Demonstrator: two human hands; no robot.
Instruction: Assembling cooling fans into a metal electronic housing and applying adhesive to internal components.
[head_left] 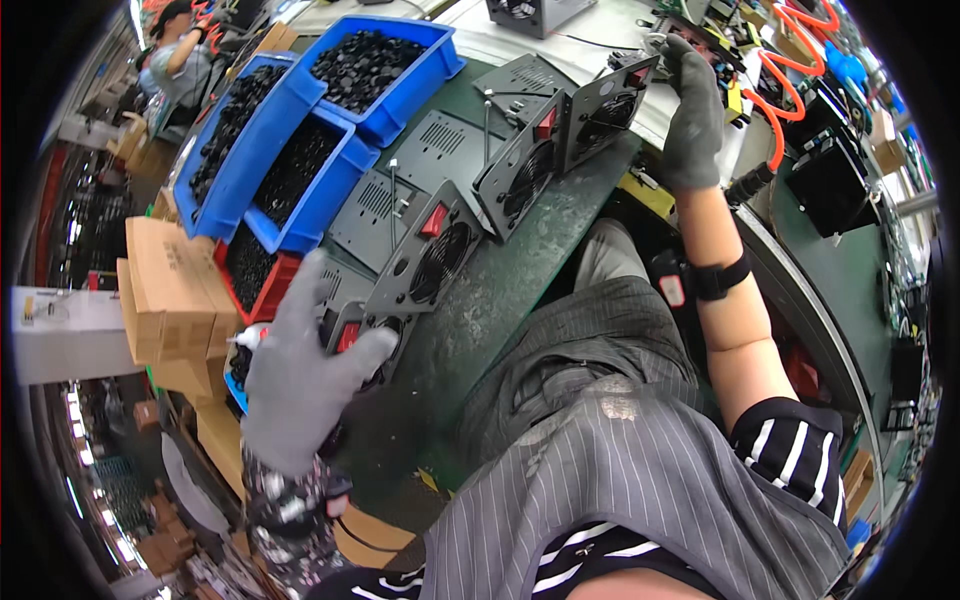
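Note:
My left hand (305,375), in a grey glove, is open with fingers spread. It hovers over or beside the nearest grey metal housing panel, which has a red switch (348,336); contact cannot be told. My right hand (695,125), in a darker grey glove, reaches to the far end of the row. Its fingers are bent together at small metal parts beside the farthest panel (603,118); what they hold is too small to name. Between the hands stand a fan panel (517,185) and another fan panel (432,250), both with red switches and vented grey plates (440,148) behind.
Blue bins (385,70) of small black parts and a red bin (262,270) stand at the left. Cardboard boxes (175,290) are stacked beyond them. An orange coiled hose (775,115) hangs at the right. Another person (185,60) sits at the far left. The green bench (500,290) is scuffed.

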